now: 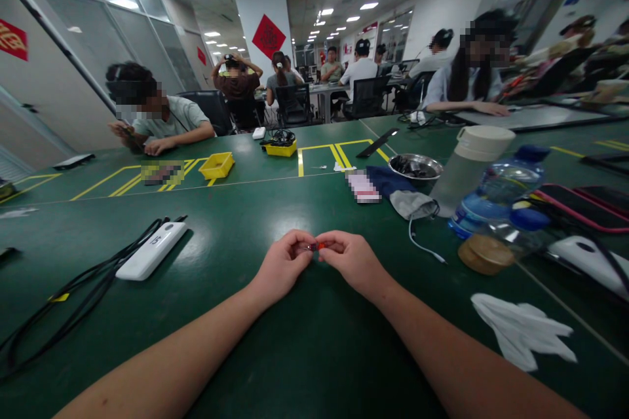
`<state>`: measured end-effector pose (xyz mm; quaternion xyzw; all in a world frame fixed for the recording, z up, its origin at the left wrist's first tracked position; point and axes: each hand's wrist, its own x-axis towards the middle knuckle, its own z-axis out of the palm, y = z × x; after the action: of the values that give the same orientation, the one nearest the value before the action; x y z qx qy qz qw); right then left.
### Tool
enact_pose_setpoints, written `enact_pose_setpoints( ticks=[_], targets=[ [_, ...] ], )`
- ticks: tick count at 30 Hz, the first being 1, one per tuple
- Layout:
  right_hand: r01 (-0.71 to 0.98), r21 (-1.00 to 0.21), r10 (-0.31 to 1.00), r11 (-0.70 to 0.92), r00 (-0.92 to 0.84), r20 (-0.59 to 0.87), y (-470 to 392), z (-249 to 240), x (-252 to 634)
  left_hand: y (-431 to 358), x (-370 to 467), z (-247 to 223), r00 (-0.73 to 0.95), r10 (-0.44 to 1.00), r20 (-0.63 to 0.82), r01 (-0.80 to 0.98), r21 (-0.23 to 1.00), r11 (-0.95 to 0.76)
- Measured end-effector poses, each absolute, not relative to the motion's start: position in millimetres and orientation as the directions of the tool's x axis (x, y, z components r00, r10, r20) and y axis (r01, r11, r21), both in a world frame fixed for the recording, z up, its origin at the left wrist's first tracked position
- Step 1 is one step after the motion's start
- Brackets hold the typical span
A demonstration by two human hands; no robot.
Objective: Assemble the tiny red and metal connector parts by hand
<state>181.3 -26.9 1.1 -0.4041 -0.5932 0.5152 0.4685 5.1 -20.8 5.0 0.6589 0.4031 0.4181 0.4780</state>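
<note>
My left hand (pixel 287 263) and my right hand (pixel 352 260) meet over the middle of the green table, fingertips nearly touching. Between them they pinch a small red-orange piece (pixel 322 246) with a darker, shiny part at its left end. Thumbs and forefingers cover most of it, so its kind cannot be made out. Both hands are closed, the left on the dark end and the right on the orange end. The piece seems to be held just above the table (pixel 236 321).
Left lies a white power bank (pixel 152 252) with black cables. Right are a white cloth (pixel 523 327), a blue-capped bottle (pixel 496 190), a jar of brown liquid (pixel 484 254), a tumbler (pixel 464 173) and a metal bowl (pixel 415 174). Yellow trays (pixel 217 165) stand farther back. Several people sit beyond.
</note>
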Motion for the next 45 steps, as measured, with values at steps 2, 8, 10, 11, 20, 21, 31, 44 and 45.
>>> enact_pose_setpoints(
  ticks=[2,8,10,11,20,21,31,44,45],
  targets=[
    [-0.009,-0.990,0.961,0.141,-0.241,0.139,-27,0,181,-22,7,4,0.315,0.931,0.184,0.184,0.951,-0.250],
    [-0.110,-0.991,0.973,0.076,-0.207,0.098,-28,5,180,-20,6,-2,0.348,0.912,0.219,0.294,0.898,-0.328],
    [-0.128,-0.990,0.983,0.054,-0.168,0.075,-28,6,180,-19,5,-2,0.349,0.913,0.211,0.352,0.874,-0.336],
    [-0.131,-0.990,0.987,0.047,-0.147,0.066,-28,6,180,-18,5,-1,0.348,0.913,0.214,0.390,0.852,-0.348],
    [-0.096,-0.995,0.999,0.011,-0.043,0.015,-25,7,181,-28,-1,21,0.547,0.831,0.100,0.682,0.523,-0.512],
    [-0.093,-0.996,0.999,0.006,-0.045,0.010,-26,7,181,-29,-1,21,0.568,0.819,0.084,0.696,0.482,-0.532],
    [-0.178,-0.984,0.985,0.010,-0.166,0.040,-26,-1,181,-33,3,4,0.432,0.894,0.116,0.486,0.805,-0.340],
    [-0.202,-0.979,0.989,-0.019,-0.150,0.012,-33,0,180,-39,0,13,0.211,0.977,0.015,0.240,0.968,-0.066],
    [-0.193,-0.981,0.989,-0.021,-0.147,0.008,-33,0,180,-38,0,13,0.197,0.980,0.007,0.218,0.975,-0.051]
  ],
)
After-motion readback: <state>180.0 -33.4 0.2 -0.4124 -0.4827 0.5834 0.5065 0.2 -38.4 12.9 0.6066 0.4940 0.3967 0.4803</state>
